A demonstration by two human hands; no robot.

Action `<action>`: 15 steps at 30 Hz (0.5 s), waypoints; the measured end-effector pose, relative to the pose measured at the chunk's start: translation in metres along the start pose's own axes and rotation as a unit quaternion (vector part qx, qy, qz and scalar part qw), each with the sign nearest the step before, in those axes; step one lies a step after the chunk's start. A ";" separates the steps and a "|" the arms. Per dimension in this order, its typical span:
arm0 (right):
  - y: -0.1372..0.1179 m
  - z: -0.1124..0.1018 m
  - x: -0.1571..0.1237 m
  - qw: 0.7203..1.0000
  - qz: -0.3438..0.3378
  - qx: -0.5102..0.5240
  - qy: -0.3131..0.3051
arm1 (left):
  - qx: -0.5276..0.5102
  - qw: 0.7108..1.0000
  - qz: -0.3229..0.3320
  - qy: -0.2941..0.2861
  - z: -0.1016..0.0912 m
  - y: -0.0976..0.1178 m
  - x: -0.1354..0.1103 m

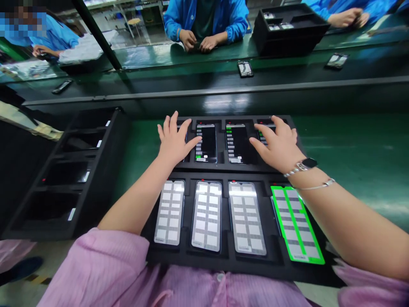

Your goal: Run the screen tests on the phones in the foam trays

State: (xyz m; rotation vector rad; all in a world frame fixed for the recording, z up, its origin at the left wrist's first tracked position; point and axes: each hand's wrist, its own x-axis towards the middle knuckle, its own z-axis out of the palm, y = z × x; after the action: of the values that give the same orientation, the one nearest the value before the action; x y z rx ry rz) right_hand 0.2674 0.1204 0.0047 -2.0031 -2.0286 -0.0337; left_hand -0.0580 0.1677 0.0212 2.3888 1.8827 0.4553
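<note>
At far left, a long black foam tray (73,170) with four dark slots and small white tags lies angled; what those slots hold is too dark to tell. Beside it, a wide black foam tray with rectangular pockets (223,266) sits at the edge of a glossy green workbench (358,140), against the person's pink cotton sleeve (96,268).

The bare left hand (175,140) lies open, its fingers spread and gripping nothing, over the first of four black-screened smartphones (206,143) in the tray's far row. Its thumb reaches across onto the second phone, whose dark display shows a column of small white and green test tiles. Below, a near row of four smartphones with white-and-grey grid screens (206,216) fills the pockets, the last one edged in bright green (295,224).

The bare right hand (277,147) also lies open, its fingers spread over the far row's fourth phone and its thumb pointing toward the third, with no grip. A black smartwatch on a silver band (306,164) and a thin silver bracelet (319,184) circle that wrist.

Across a dark conveyor belt (204,87), loose smartphones (245,68) lie apart, and co-workers in blue jackets (204,21) sit at the far bench, one with both hands together near a black tray (289,27)
</note>
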 end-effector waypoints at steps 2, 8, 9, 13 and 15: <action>0.002 -0.004 -0.013 0.999 -0.053 0.010 0.009 | -0.011 1.000 0.021 0.000 -0.006 -0.002 -0.010; 0.003 0.004 -0.034 0.993 -0.113 0.024 0.007 | -0.027 0.998 0.055 -0.033 -0.005 0.005 -0.031; 0.002 0.008 -0.034 0.993 -0.111 0.025 0.005 | -0.027 0.997 0.056 -0.038 0.000 0.006 -0.032; 0.000 0.016 -0.030 0.994 -0.103 0.027 -0.006 | -0.023 0.996 0.065 -0.062 0.018 0.009 -0.035; -0.002 0.017 -0.029 0.995 -0.100 0.024 -0.012 | -0.016 0.995 0.075 -0.069 0.024 0.009 -0.036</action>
State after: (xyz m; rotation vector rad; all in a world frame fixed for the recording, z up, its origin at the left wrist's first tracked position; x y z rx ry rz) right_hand 0.2621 0.0961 -0.0175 -1.7735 -2.2161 -0.0020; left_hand -0.0504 0.1341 -0.0060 2.4801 1.6367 0.3159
